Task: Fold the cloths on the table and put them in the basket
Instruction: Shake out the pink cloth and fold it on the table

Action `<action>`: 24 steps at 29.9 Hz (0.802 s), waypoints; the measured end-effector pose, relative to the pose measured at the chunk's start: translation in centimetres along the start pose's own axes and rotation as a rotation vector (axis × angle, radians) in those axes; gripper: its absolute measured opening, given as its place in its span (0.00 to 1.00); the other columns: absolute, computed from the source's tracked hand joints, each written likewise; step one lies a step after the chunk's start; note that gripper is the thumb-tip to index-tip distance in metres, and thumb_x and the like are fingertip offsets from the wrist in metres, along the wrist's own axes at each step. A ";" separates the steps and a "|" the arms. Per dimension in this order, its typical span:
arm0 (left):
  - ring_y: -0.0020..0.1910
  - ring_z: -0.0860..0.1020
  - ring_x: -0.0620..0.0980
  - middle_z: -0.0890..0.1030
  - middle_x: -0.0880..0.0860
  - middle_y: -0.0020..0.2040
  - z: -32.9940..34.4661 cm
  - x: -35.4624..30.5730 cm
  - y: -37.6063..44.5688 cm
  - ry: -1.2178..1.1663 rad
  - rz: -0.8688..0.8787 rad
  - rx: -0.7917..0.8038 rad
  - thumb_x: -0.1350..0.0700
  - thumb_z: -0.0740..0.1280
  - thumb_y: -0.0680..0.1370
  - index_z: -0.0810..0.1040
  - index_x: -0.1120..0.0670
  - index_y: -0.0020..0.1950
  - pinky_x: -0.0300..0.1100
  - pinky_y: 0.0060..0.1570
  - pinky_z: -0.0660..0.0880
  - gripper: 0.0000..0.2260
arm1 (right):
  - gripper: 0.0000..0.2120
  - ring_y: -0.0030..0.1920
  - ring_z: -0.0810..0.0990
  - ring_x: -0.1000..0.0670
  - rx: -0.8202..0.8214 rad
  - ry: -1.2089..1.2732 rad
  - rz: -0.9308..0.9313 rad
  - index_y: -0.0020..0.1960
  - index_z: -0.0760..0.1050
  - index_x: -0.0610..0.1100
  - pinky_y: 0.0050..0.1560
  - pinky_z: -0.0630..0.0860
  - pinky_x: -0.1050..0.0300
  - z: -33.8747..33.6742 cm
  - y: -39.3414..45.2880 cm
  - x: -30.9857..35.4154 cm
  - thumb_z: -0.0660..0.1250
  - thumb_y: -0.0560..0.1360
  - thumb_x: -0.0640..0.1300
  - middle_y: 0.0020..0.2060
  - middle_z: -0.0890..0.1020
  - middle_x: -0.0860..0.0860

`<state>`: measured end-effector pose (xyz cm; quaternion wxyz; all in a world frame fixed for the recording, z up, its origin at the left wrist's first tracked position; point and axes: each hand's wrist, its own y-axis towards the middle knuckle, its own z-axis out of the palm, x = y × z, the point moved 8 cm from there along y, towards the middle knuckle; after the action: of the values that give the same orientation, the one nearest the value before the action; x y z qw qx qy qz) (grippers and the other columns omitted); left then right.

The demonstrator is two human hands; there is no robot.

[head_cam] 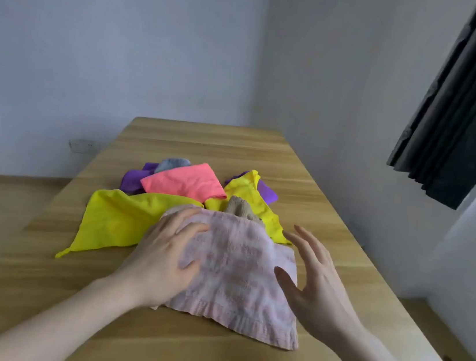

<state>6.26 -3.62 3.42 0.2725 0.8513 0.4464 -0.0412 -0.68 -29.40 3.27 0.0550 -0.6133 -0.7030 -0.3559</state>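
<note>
Bare wooden table (316,172) beyond and right of the cloth heap (187,186), open for reaching. Left edge near the yellow cloth (113,218). Near side taken by the pink towel (236,274). Curtain (463,113) hanging far right.

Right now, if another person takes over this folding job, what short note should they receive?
Left hand: open, resting flat on the pale pink towel.
Right hand: open, at the towel's right edge.
Pink towel lies on the wooden table, nearest you.
Behind it, unfolded: yellow cloth, coral cloth, purple cloth, beige towel, grey cloth.
No basket in view.
Done: nothing visibly put away. Left: fold all, then basket them.
</note>
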 end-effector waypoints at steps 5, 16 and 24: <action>0.76 0.62 0.46 0.63 0.43 0.75 0.9 -0.1 -5.6 -0.072 -0.108 0.031 0.49 0.69 0.74 0.74 0.43 0.67 0.44 0.75 0.60 0.21 | 0.26 0.76 0.60 0.60 0.036 0.020 0.009 0.74 0.66 0.60 0.70 0.61 0.63 1.0 -4.8 0.9 0.68 0.79 0.52 0.76 0.61 0.64; 0.73 0.66 0.49 0.66 0.46 0.72 1.5 0.4 -12.1 -0.021 -0.281 0.160 0.49 0.69 0.75 0.73 0.47 0.69 0.41 0.72 0.63 0.23 | 0.26 0.73 0.67 0.53 0.113 -0.026 0.165 0.75 0.68 0.55 0.71 0.68 0.56 1.6 -12.1 0.3 0.68 0.78 0.54 0.74 0.68 0.58; 0.80 0.56 0.45 0.61 0.43 0.80 4.1 1.4 -11.9 -0.063 -0.333 0.100 0.42 0.65 0.77 0.64 0.45 0.78 0.46 0.77 0.58 0.29 | 0.25 0.73 0.69 0.53 0.086 -0.183 0.217 0.71 0.72 0.57 0.74 0.61 0.52 4.0 -9.8 -0.3 0.62 0.76 0.62 0.71 0.73 0.59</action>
<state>-1.53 0.75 -5.59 0.2331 0.7764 0.5698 -0.1346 -7.99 -27.32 -4.05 0.0547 -0.7127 -0.6492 -0.2601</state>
